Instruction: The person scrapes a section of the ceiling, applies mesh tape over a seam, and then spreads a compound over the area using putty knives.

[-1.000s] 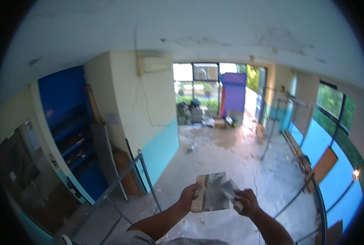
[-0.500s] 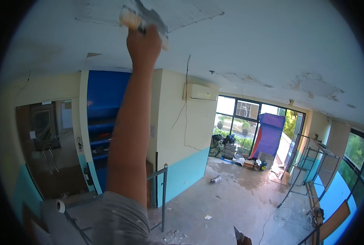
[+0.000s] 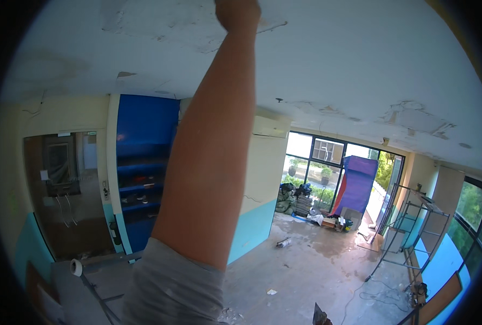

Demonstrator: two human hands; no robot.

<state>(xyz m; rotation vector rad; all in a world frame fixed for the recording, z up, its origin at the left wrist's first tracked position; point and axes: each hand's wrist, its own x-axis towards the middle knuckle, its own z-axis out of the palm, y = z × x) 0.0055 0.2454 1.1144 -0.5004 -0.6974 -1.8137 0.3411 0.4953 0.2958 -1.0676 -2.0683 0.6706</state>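
My left arm is stretched up to the ceiling (image 3: 349,65). My left hand (image 3: 238,15) is at the upper edge, closed, with its fingertips cut off by the frame. The wide putty knife seen in it a moment earlier lies outside the picture now. Beside the hand is a rough, patched area of ceiling (image 3: 159,21) with a cracked edge. Low in the picture, my right hand (image 3: 323,322) barely shows. It is closed round a tool whose pointed grey metal blade (image 3: 319,312) sticks upward; the handle is hidden.
Metal scaffold frames (image 3: 408,233) stand at the right, and a scaffold rail (image 3: 97,295) crosses the lower left. Blue shelves (image 3: 143,124) and a glass door (image 3: 62,195) are on the left. Bags (image 3: 287,200) and a purple panel (image 3: 357,181) lean near the far windows.
My left hand has swept right and farther up along the ceiling, taking the putty knife out of view. My right hand stays low, its blade shifted slightly.
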